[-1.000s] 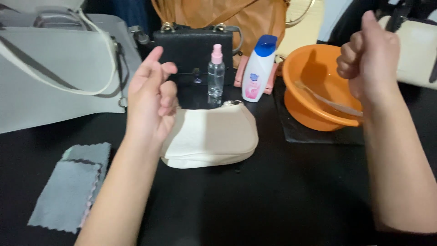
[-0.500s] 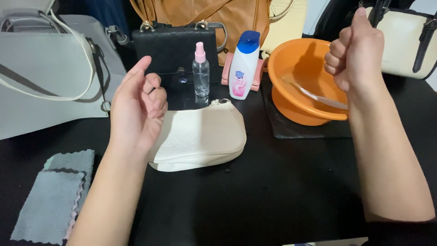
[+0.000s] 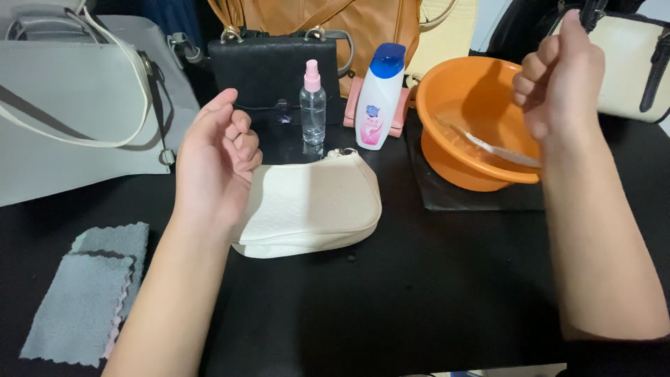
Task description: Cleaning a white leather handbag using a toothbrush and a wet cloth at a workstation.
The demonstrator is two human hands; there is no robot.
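Cloths (image 3: 87,297), grey and stacked, lie by the worktop's (image 3: 419,293) left edge, a grey handbag (image 3: 63,119) behind them. Left hand (image 3: 213,164) hovers empty with fingers loosely curled, just above the cream pouch (image 3: 314,206) lying mid-worktop. Behind stand a spray bottle (image 3: 313,105) and a white bottle (image 3: 378,98). Right hand (image 3: 562,73), closed in a loose fist, is raised over the orange basin (image 3: 474,119) near the right edge.

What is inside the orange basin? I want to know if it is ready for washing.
The orange basin holds a whitish brush-like tool leaning across its inside. The right hand, raised in front, covers the far right of the bowl, so that part cannot be seen.
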